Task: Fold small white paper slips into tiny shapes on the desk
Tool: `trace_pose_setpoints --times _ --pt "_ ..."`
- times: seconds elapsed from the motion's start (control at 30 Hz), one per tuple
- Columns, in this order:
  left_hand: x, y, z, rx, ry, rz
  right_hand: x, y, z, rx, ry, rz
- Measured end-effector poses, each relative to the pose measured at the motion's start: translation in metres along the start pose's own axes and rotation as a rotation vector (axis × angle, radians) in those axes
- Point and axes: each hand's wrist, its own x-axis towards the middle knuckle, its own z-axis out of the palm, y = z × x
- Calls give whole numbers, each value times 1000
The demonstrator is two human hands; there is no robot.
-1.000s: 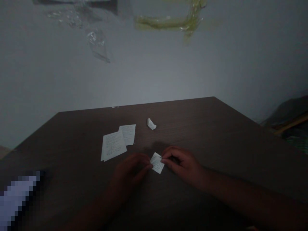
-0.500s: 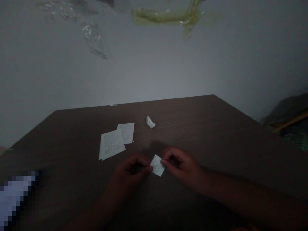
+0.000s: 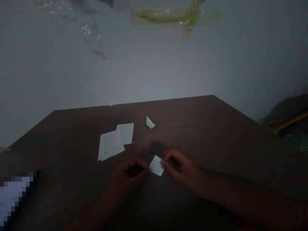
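A small folded piece of printed paper [image 3: 156,166], roughly diamond-shaped, is held between my two hands over the table. My left hand [image 3: 133,171] pinches its left corner between thumb and forefinger. Its right corner is gripped the same way by my right hand [image 3: 181,168]. Beyond them lies a small folded paper boat shape [image 3: 149,123]. Left of that, flat printed paper sheets [image 3: 112,145] overlap another printed sheet [image 3: 126,133].
The dark wooden table [image 3: 190,122] reaches back to a pale wall [image 3: 163,70]. Yellow tape [image 3: 163,16] and clear plastic [image 3: 93,38] hang on the wall. A pixelated bright object [image 3: 14,195] sits at the lower left.
My left fingers have shifted very slightly left at the paper's corner. The right hand keeps its hold, and the papers on the table lie as before.
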Motion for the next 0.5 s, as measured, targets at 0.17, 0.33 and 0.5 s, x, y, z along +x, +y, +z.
trace_pose_setpoints --times 0.17,0.33,0.5 --pt "-4 17 -2 -28 -73 -28 5 -3 -4 -54 -33 -163" --pt "-4 20 -3 -54 -82 -49 5 -5 -6 -26 -51 -122" --pt "-2 9 1 -80 -79 -39 0 -3 -2 38 -43 3"
